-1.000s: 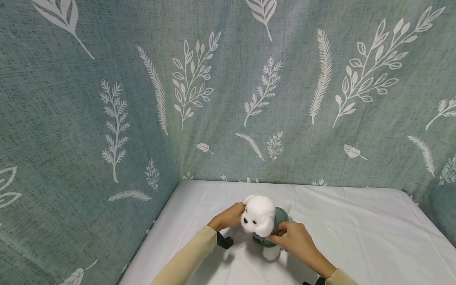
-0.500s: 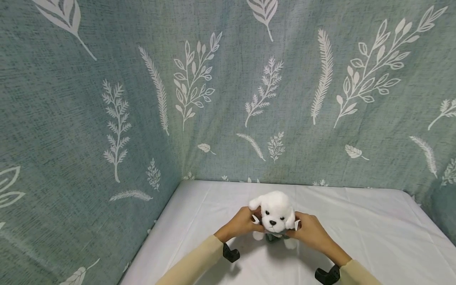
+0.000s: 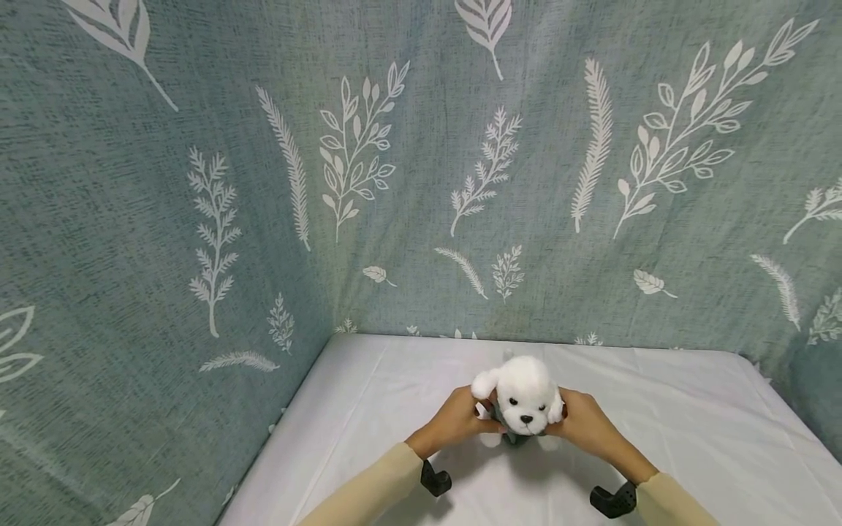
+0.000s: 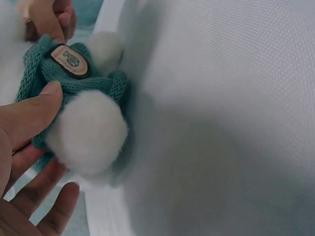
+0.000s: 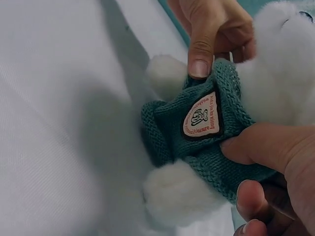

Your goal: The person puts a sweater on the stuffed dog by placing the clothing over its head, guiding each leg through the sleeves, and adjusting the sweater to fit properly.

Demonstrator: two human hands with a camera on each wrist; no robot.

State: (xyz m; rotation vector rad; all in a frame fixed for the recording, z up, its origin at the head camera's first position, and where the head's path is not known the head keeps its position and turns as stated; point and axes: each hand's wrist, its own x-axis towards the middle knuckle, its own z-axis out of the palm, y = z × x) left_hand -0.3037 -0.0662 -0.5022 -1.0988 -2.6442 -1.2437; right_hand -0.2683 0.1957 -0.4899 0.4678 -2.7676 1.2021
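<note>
A white plush dog in a green knitted sweater faces the head camera, low over the white-covered table. My left hand grips one side of its body, thumb on the sweater front in the left wrist view. On the other side my right hand holds it the same way, its thumb pressing the knit beside a sewn patch. Round white paws stick out below the sweater. The dog's back is hidden from the head view.
The white cloth covers the table, which ends at a green leaf-patterned curtain behind and at the left. Black wrist mounts hang under both forearms.
The plush dog has turned from facing left to facing forward and shifted right. My right hand has moved from its sweater front to its side; both hands grip it at the sides now.
</note>
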